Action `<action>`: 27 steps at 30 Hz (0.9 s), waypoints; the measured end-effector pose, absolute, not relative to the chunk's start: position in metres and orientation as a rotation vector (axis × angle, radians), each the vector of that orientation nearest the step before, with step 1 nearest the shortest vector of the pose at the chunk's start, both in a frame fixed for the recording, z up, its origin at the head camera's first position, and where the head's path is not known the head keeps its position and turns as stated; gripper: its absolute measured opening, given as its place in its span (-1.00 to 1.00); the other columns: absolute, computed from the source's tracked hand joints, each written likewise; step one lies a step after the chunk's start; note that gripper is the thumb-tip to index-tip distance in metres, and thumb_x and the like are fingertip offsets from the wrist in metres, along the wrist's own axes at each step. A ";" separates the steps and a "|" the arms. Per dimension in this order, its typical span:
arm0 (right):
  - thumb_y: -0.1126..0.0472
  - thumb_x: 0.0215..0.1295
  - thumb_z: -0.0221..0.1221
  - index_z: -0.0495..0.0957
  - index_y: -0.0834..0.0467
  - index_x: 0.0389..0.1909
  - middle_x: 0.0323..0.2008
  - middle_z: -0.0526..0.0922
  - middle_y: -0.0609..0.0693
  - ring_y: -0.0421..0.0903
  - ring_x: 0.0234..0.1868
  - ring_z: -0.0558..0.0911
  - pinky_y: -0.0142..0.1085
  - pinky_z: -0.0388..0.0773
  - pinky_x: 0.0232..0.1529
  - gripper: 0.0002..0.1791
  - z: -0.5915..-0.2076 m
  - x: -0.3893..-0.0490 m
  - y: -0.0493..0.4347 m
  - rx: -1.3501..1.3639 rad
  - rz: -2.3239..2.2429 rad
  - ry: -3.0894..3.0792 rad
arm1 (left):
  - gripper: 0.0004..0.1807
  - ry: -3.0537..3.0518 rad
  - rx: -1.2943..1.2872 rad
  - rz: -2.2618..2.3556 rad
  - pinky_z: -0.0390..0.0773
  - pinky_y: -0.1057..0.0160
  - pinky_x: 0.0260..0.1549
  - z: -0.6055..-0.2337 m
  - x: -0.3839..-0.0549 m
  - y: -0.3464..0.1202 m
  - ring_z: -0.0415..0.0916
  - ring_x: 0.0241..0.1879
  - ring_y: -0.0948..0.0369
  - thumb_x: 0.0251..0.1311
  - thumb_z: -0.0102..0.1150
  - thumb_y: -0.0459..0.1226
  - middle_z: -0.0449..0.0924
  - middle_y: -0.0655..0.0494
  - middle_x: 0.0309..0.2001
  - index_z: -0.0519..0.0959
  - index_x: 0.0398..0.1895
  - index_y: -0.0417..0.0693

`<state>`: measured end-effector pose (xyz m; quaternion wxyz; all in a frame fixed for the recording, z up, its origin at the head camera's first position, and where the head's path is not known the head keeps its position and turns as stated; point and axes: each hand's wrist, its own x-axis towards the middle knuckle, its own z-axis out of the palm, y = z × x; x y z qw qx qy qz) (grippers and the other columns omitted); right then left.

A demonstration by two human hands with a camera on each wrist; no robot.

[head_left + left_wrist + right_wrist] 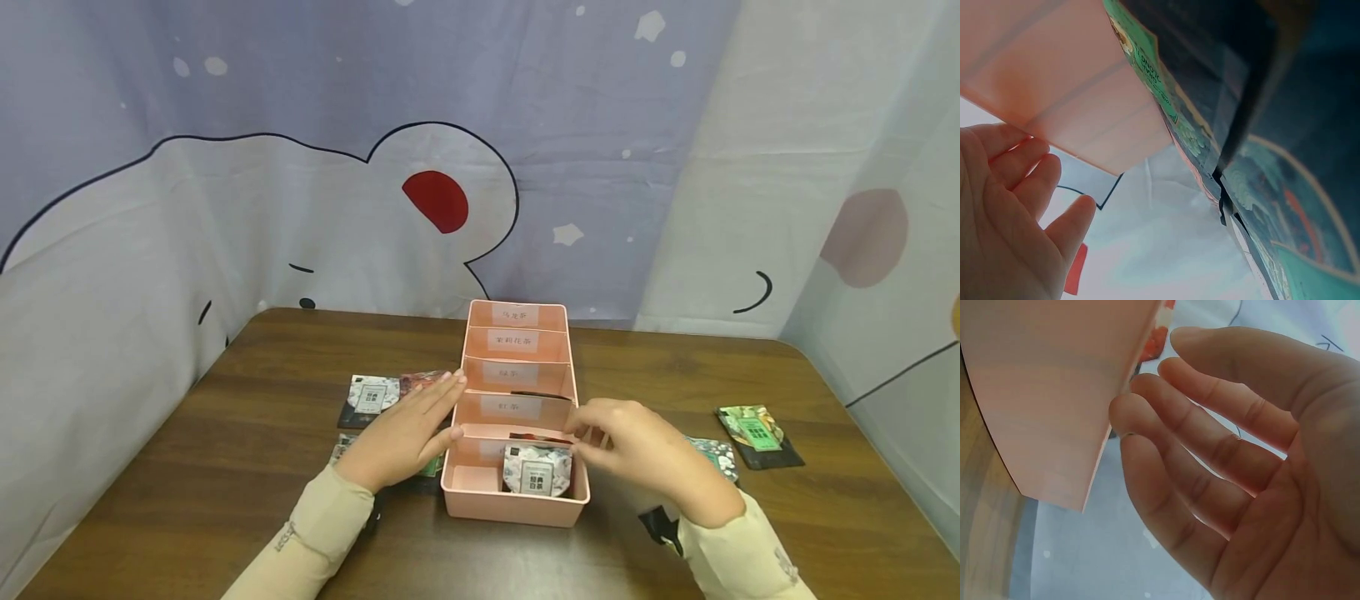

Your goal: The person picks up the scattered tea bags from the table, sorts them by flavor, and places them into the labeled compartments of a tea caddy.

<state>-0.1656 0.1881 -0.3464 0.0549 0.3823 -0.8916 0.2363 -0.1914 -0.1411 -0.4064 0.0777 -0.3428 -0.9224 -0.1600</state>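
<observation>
Pink divided box on wood-grain surface; I read labels 乌龙茶, 茉莉花茶, 绿茶, 红茶. White tea sachet, marked 经典白茶, in nearest compartment. Left hand straight-fingered at left rim; right hand at right rim, fingers loosely bent, thumb apart.

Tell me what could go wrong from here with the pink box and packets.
The right hand, at the right rim of the pink box, might knock the white-patterned packet in the front compartment. The right sleeve could drag the dark packet beside it. The left hand, by the left rim, may nudge the box.
</observation>
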 end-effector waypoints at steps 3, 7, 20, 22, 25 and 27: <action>0.40 0.25 0.32 0.71 0.12 -0.22 -0.31 0.70 -0.17 -0.33 -0.36 0.60 -0.32 0.68 -0.32 -0.85 -0.343 -0.165 0.190 1.162 0.742 -2.685 | -0.27 -2.754 -1.025 -0.481 0.14 -0.12 0.48 -0.406 -0.192 -0.141 0.07 0.55 -0.02 0.52 0.01 -0.02 0.11 -0.07 0.57 0.14 0.57 -0.22; 0.38 0.27 0.32 0.71 0.07 -0.21 -0.30 0.69 -0.20 -0.32 -0.34 0.60 -0.32 0.68 -0.30 -0.84 -0.339 -0.166 0.194 1.149 0.757 -2.661 | -0.27 -2.749 -1.023 -0.485 0.14 -0.13 0.48 -0.407 -0.192 -0.142 0.07 0.54 -0.02 0.51 0.02 -0.03 0.12 -0.07 0.57 0.15 0.57 -0.22; 0.39 0.20 0.36 0.70 0.11 -0.25 -0.33 0.68 -0.20 -0.33 -0.36 0.59 -0.31 0.66 -0.35 -0.85 -0.334 -0.171 0.213 0.945 0.760 -2.609 | -0.27 -2.750 -1.013 -0.423 0.12 -0.09 0.49 -0.408 -0.193 -0.144 0.06 0.55 0.01 0.52 -0.01 0.00 0.10 -0.04 0.58 0.14 0.58 -0.19; 0.39 0.21 0.35 0.70 0.09 -0.25 -0.32 0.69 -0.21 -0.32 -0.36 0.60 -0.28 0.67 -0.34 -0.85 -0.335 -0.172 0.216 0.903 0.769 -2.615 | -0.27 -2.744 -1.017 -0.410 0.09 -0.06 0.51 -0.409 -0.194 -0.143 0.07 0.55 0.01 0.52 -0.02 0.01 0.10 -0.03 0.58 0.15 0.58 -0.19; 0.39 0.23 0.33 0.70 0.10 -0.24 -0.33 0.69 -0.20 -0.29 -0.35 0.62 -0.24 0.69 -0.33 -0.86 -0.337 -0.175 0.222 0.830 0.779 -2.640 | -0.27 -2.746 -1.020 -0.388 0.05 -0.03 0.52 -0.409 -0.193 -0.142 0.07 0.55 0.01 0.53 -0.04 0.03 0.10 -0.03 0.58 0.15 0.58 -0.18; 0.38 0.24 0.33 0.70 0.12 -0.23 -0.33 0.70 -0.18 -0.26 -0.34 0.64 -0.23 0.70 -0.31 -0.87 -0.339 -0.177 0.227 0.773 0.778 -2.675 | -0.27 -2.744 -1.020 -0.380 0.03 -0.02 0.53 -0.408 -0.193 -0.142 0.07 0.55 0.00 0.52 -0.03 0.03 0.11 -0.04 0.57 0.16 0.57 -0.19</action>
